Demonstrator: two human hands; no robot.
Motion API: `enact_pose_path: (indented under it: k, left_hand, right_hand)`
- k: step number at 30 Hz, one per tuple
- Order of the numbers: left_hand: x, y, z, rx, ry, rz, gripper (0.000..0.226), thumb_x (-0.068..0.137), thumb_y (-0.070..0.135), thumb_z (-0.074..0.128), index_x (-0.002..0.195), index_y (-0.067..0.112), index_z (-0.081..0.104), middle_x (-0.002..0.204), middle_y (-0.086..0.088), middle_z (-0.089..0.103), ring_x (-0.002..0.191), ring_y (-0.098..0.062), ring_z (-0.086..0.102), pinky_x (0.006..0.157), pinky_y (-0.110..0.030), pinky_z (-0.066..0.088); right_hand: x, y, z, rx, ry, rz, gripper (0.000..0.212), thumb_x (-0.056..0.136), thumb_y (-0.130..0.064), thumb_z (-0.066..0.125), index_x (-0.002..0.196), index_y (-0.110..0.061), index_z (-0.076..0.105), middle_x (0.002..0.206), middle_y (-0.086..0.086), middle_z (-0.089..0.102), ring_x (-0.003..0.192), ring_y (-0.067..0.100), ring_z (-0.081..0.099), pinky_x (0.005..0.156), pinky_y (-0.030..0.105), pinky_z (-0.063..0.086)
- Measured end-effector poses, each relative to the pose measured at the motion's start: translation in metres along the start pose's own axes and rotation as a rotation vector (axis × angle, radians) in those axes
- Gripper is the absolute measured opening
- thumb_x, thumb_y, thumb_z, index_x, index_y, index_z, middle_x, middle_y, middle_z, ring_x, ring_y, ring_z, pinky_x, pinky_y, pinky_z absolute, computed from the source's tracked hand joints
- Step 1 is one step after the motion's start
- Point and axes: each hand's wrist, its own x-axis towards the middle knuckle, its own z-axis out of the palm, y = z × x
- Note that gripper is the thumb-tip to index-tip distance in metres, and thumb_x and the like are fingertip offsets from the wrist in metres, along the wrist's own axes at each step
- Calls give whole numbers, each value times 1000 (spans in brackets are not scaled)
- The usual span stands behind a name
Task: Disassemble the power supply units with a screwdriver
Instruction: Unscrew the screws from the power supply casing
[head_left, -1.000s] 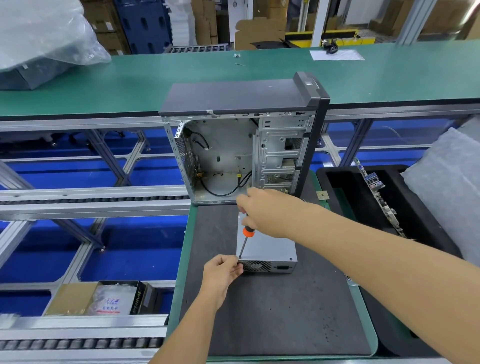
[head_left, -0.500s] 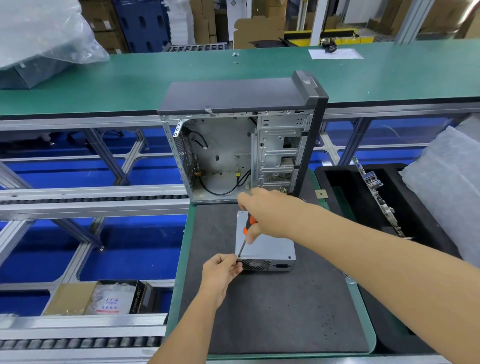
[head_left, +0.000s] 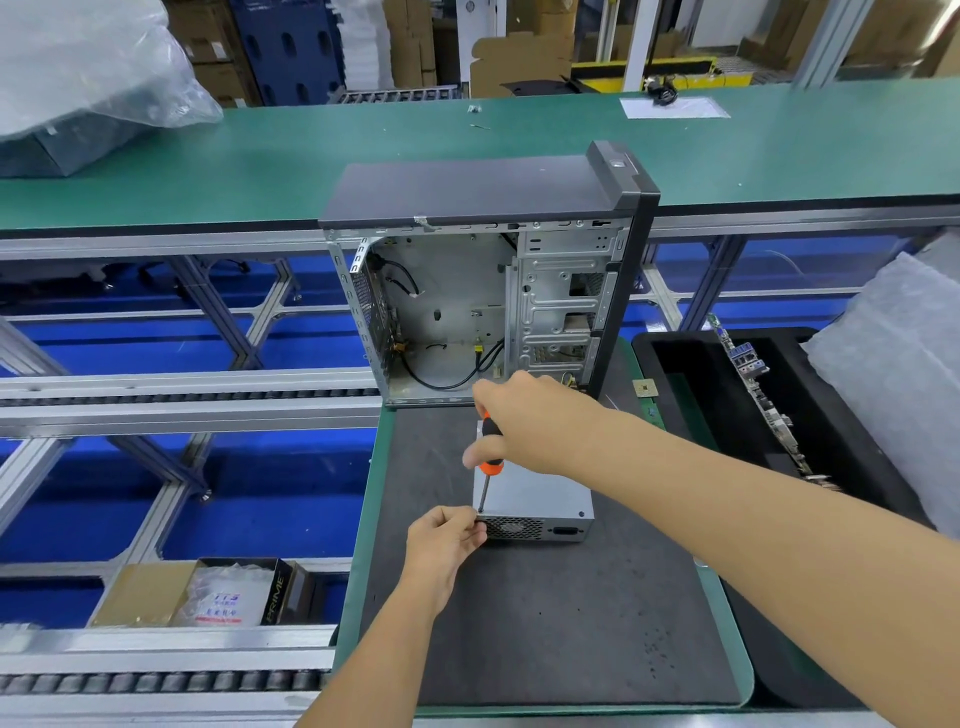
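The right hand (head_left: 530, 421) grips the orange-handled screwdriver (head_left: 488, 462), tip on a corner screw; the left hand (head_left: 447, 540), just below, pinches the power supply unit (head_left: 540, 499) corner, probably steadying it.

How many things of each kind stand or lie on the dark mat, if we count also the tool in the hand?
Power supply unit: 1
Computer case: 1
Screwdriver, held in the right hand, its tip at the unit's near left corner: 1
Total: 3
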Motion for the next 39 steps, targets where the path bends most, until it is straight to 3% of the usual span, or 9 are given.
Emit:
enact_pose_path:
  k: [7,10,16,22,25,28,32,35,39]
  left_hand:
    - [-2,2,-4,-106,-36,-6,7,91,-2,67,96,-7,68,81,-16,72,77,-24,72,70,-29,60]
    - [-3,1,-5,-138,-48,3,9,92,-4,63,99,-8,68,81,-18,72,75,-24,72,69,-29,60]
    - [-8,-4,-7,185,-69,236,26,80,9,82,104,12,70,92,-12,74,87,-24,72,85,-32,57]
    - [-11,0,-4,412,-14,408,7,84,19,79,86,25,76,79,4,74,76,-12,69,72,-22,54]
    - [-9,2,-6,480,8,418,5,87,21,76,84,25,76,76,5,74,72,-9,69,74,-27,57]
    - [-7,3,-8,373,39,365,7,92,21,71,89,20,77,77,0,75,71,-13,70,76,-30,59]
    - [-8,14,5,12,46,276,15,98,7,59,98,5,74,82,-9,75,72,-18,71,65,-24,57]
    - [-14,28,26,-198,-13,163,15,97,0,56,98,0,71,77,-10,74,68,-18,70,61,-25,57]
    - [-25,32,54,26,-81,122,11,91,16,68,94,7,72,66,0,58,56,-13,50,54,-24,42]
  right_hand:
    - [-4,15,8,160,73,85,31,90,-42,63,104,-17,52,96,9,56,80,29,56,62,34,45]
    - [-6,22,10,217,101,140,28,89,-42,64,103,-19,53,98,8,56,70,25,54,54,30,39]
    - [-7,32,13,273,119,194,29,88,-46,64,99,-21,53,98,7,56,64,22,55,57,32,45]
    - [-6,38,14,356,139,218,29,87,-48,64,92,-22,53,92,4,61,68,23,64,63,40,57]
    - [-7,42,12,382,149,234,28,87,-47,64,90,-21,54,86,4,64,70,23,67,62,38,57]
    - [-9,52,6,381,184,280,27,85,-45,65,92,-20,57,87,4,63,72,23,67,64,39,58]
    - [-18,71,3,359,207,323,23,82,-42,65,87,-21,57,84,3,63,68,21,61,56,30,50]
    - [-27,85,7,313,205,365,23,81,-41,65,87,-21,57,86,4,62,76,22,61,62,33,53]
    - [-38,102,13,307,222,422,25,80,-41,67,88,-18,58,86,6,62,73,23,62,63,35,54]
